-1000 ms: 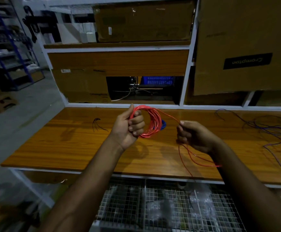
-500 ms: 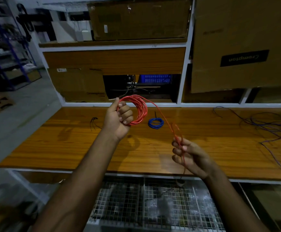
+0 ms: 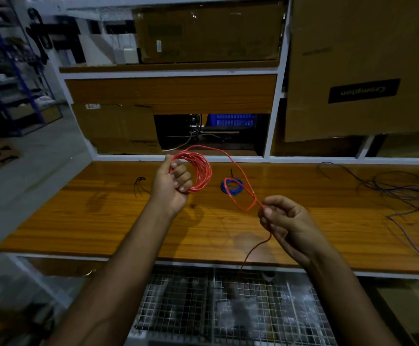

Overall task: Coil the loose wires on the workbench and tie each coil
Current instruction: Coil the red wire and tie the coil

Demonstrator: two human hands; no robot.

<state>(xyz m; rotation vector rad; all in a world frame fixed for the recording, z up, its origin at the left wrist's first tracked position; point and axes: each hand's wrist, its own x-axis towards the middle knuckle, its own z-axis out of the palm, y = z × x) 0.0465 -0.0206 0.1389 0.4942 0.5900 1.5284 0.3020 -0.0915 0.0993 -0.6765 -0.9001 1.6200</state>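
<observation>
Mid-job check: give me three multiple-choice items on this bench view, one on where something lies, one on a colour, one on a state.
1. Where does the small blue wire coil lie?
A. on the wooden workbench top, between the two hands
B. in the wire mesh basket under the bench
C. on the upper shelf

2. What colour is the coil of thin wire in the left hand?
A. blue
B. red
C. black

3. What state is the red wire in?
A. fully coiled and tied
B. lying untouched on the bench
C. partly coiled, a loose strand running to the right hand

Answers:
1. A: it rests flat on the wood beyond the hands.
2. B: the loops gripped by the left fingers are red.
3. C: a strand arcs from the coil to the right fingers, and its tail hangs past the bench edge.
</observation>
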